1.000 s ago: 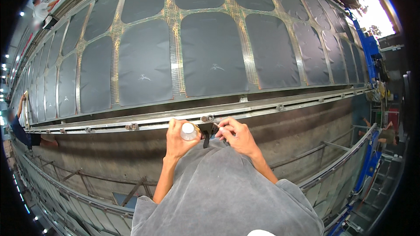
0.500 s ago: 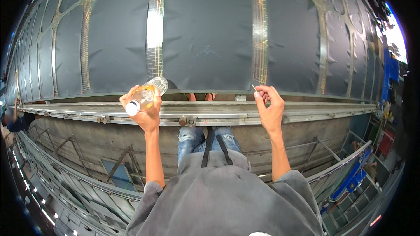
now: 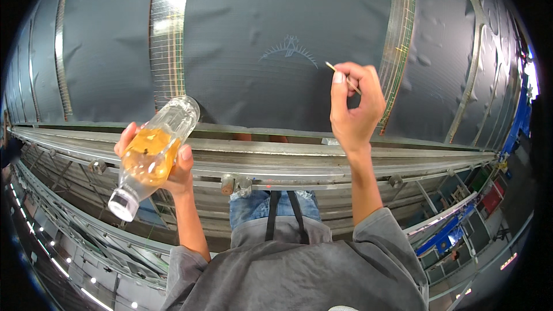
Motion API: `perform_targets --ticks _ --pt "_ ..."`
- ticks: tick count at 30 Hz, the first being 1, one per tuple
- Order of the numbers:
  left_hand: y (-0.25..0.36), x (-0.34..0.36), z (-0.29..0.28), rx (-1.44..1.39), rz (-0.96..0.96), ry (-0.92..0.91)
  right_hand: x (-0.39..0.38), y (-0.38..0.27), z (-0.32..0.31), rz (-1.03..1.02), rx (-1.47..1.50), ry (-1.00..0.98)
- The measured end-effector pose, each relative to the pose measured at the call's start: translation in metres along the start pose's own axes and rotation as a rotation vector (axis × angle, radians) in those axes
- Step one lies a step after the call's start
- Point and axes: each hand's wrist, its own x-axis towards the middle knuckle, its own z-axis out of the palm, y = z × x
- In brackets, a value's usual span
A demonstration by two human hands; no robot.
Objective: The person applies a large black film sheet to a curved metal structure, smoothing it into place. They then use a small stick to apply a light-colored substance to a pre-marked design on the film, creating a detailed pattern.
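Note:
My left hand (image 3: 180, 174) is wrapped round a clear plastic bottle (image 3: 151, 161) with an orange middle and a white cap. The bottle lies tilted, its cap toward me and its base over the near edge of a dark sheet (image 3: 276, 89). Whether the orange is a label or liquid is hard to make out. Between the thumb and fingers of my right hand (image 3: 358, 101) is a thin pale stick (image 3: 330, 65), its lighter tip pointing up and left. That hand hovers over the sheet, right of a pale line drawing (image 3: 291, 48).
A metal rail (image 3: 288, 164) runs across in front of me below the sheet's edge, with a clamp-like fitting (image 3: 236, 185) on it. Grid-patterned shiny strips (image 3: 167, 40) divide the sheet. Blue framing (image 3: 443, 242) stands at lower right.
My right hand has risen further over the sheet with the stick. The bottle in my left hand has come lower and left, and looks larger. The view is closer to the sheet.

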Motion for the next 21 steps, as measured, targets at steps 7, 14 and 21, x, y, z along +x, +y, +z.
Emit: perform_targets --ticks 7,14,21 --pt "-0.022 -0.027 0.005 0.208 -0.192 -0.135 0.035 0.011 0.015 -0.21 -0.102 -0.167" --pt "-0.034 -0.023 0.002 0.247 -0.256 -0.263 0.036 0.03 0.04 -0.316 -0.118 -0.132" --pt "-0.028 -0.02 0.011 0.239 -0.318 -0.238 0.037 0.034 0.039 -0.353 -0.183 -0.134"
